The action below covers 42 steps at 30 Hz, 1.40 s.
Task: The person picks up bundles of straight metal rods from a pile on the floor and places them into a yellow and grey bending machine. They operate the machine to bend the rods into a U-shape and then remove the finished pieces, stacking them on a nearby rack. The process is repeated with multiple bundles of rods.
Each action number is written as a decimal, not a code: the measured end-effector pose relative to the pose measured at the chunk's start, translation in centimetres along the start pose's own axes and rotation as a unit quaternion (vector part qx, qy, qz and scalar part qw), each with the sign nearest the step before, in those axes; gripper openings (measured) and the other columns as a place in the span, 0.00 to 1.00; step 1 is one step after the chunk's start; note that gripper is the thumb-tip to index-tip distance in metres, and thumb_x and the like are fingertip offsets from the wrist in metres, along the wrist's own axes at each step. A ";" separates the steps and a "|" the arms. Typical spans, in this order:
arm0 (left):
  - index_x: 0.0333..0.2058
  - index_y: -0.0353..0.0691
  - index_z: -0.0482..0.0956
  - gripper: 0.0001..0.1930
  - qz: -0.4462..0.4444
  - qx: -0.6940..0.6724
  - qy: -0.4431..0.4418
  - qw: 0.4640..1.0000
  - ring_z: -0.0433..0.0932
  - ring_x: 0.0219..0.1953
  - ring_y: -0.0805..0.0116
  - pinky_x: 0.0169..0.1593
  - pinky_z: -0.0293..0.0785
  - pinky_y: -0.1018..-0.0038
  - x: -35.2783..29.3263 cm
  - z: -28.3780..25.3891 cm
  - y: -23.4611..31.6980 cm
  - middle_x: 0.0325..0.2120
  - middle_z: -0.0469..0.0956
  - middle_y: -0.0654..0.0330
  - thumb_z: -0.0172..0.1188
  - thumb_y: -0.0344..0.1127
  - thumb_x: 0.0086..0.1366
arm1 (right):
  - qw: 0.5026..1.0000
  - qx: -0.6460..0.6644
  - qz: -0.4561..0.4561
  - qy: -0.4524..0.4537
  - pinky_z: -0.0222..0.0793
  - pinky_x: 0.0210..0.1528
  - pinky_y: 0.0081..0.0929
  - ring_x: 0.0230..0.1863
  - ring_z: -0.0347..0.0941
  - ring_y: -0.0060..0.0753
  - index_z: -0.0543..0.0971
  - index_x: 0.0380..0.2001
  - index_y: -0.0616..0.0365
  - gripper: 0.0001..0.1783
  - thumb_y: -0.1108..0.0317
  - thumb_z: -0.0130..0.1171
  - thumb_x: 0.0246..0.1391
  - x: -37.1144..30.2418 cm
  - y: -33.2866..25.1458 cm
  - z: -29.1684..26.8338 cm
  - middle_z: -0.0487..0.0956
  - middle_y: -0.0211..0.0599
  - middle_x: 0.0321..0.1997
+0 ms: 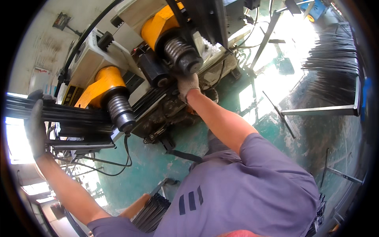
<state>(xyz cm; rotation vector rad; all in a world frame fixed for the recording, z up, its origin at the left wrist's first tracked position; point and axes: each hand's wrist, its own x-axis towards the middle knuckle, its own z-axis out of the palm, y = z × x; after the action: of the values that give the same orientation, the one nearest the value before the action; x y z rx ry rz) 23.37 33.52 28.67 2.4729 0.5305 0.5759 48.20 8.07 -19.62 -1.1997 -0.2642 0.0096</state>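
Observation:
My left hand, in a grey glove, is closed round a bundle of long dark metal rods at the left. Its thumb lies across the front and fingertips show over the top edge. The rods run to the left yellow machine head, which carries a ribbed steel spindle. My right hand, in a light glove, reaches in below the second ribbed spindle, beside a black cylinder. Its fingers are hidden there, so what they touch cannot be seen.
Stacked thin metal rods lie on a metal rack at the right. Another rod bundle is close by my body. A loose bar slants above the green floor. Black cables hang under the machine.

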 end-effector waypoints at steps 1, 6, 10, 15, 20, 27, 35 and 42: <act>0.57 0.32 0.83 0.22 0.014 0.061 0.021 0.998 0.84 0.50 0.63 0.62 0.73 0.67 -0.3 0.0 0.7 0.46 0.86 0.54 0.59 0.44 0.77 | 1.000 -0.010 -0.005 -0.001 0.75 0.55 0.35 0.50 0.83 0.35 0.85 0.51 0.63 0.16 0.68 0.68 0.62 0.0 0.1 -0.3 0.88 0.39 0.47; 0.55 0.32 0.83 0.20 0.017 0.075 0.181 0.981 0.82 0.48 0.62 0.58 0.74 0.66 -6.4 -1.1 0.0 0.46 0.83 0.55 0.58 0.42 0.74 | 0.992 -0.014 0.121 0.019 0.77 0.55 0.40 0.53 0.85 0.49 0.86 0.51 0.56 0.18 0.60 0.62 0.64 -4.5 -11.3 -2.5 0.89 0.45 0.47; 0.49 0.32 0.83 0.20 0.069 0.032 0.334 0.939 0.81 0.42 0.61 0.51 0.75 0.65 -14.2 5.3 2.4 0.40 0.82 0.54 0.60 0.46 0.72 | 0.969 0.085 0.228 0.051 0.78 0.50 0.32 0.44 0.84 0.29 0.85 0.43 0.63 0.11 0.70 0.71 0.61 -9.3 -18.5 -10.8 0.88 0.36 0.40; 0.41 0.33 0.84 0.21 0.092 -0.123 0.368 0.917 0.80 0.35 0.59 0.42 0.76 0.64 -22.5 16.9 7.4 0.32 0.81 0.52 0.61 0.50 0.68 | 0.962 0.126 0.163 0.180 0.81 0.51 0.31 0.44 0.84 0.34 0.79 0.48 0.63 0.08 0.71 0.60 0.71 -13.7 -18.8 -29.5 0.84 0.37 0.41; 0.40 0.33 0.86 0.14 -0.198 -0.463 0.185 0.844 0.83 0.45 0.55 0.56 0.79 0.63 -30.8 31.7 9.5 0.43 0.84 0.48 0.57 0.38 0.72 | 0.898 -0.203 0.056 0.386 0.74 0.36 0.26 0.35 0.76 0.18 0.82 0.45 0.59 0.10 0.64 0.60 0.72 -17.6 -28.7 -52.2 0.83 0.29 0.36; 0.53 0.31 0.78 0.19 -0.354 -0.731 -0.164 0.560 0.81 0.54 0.45 0.66 0.75 0.47 -42.4 56.7 23.2 0.47 0.83 0.44 0.54 0.31 0.64 | 0.832 -0.288 -0.144 0.451 0.74 0.32 0.27 0.27 0.77 0.23 0.81 0.44 0.59 0.17 0.57 0.72 0.66 -15.7 -49.0 -76.1 0.81 0.28 0.29; 0.55 0.31 0.78 0.18 -0.409 -0.558 -0.390 0.608 0.85 0.48 0.42 0.57 0.81 0.47 -42.6 74.1 41.0 0.46 0.84 0.41 0.54 0.33 0.71 | 0.586 -0.669 0.060 0.453 0.78 0.52 0.56 0.51 0.82 0.65 0.80 0.52 0.48 0.24 0.40 0.60 0.68 -3.6 -55.4 -103.7 0.87 0.52 0.48; 0.54 0.33 0.77 0.15 -0.327 -0.527 -0.229 0.750 0.87 0.40 0.51 0.48 0.86 0.57 -38.3 74.2 48.5 0.42 0.85 0.45 0.57 0.29 0.71 | 0.411 -0.837 0.037 0.360 0.83 0.51 0.49 0.49 0.86 0.53 0.78 0.44 0.55 0.09 0.67 0.51 0.67 7.7 -55.8 -114.3 0.87 0.49 0.44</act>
<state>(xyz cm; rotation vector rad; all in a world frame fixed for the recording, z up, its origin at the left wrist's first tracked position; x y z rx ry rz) 40.45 -53.00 -10.72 1.1380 0.5869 -0.0737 71.99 -116.23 -5.11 -3.0743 0.8664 -0.9155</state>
